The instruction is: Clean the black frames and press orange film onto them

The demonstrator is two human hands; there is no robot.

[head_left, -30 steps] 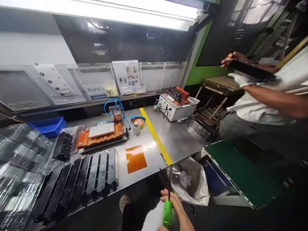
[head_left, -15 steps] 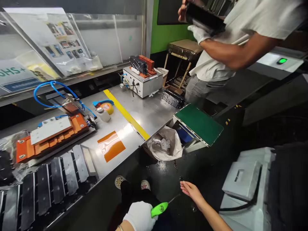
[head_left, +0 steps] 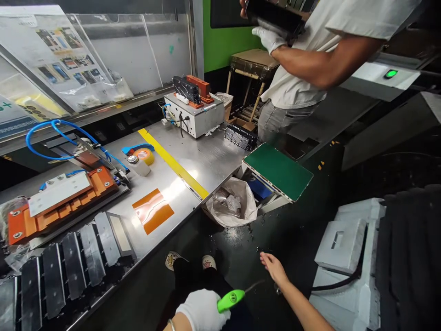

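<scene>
My left hand [head_left: 204, 310], in a white glove, is wrapped round a green-handled tool [head_left: 230, 300]. From the tool's front a thin shaft points right; it is blurred, so I cannot tell its kind. To the right, my bare right hand [head_left: 274, 268] is held over the dark floor, its fingers stretched out and nothing visible in them. Both hands are apart from the bench, low in the view. Above them a waste bin with a white liner [head_left: 251, 214] holds crumpled plastic.
On the metal bench [head_left: 175, 184] are an orange fixture [head_left: 65, 202], black parts [head_left: 74, 264], an orange film [head_left: 153, 210], a bottle [head_left: 139, 166], tape [head_left: 144, 156] and a white fixture box [head_left: 196, 115]. A green board [head_left: 279, 170] sticks out. A co-worker [head_left: 292, 82] holds a black part. Grey cases [head_left: 341, 248] stand right.
The view has turned slightly right, so the bench has slid left in it. My right hand's fingers look a little straighter. The tool remains in my left hand.
</scene>
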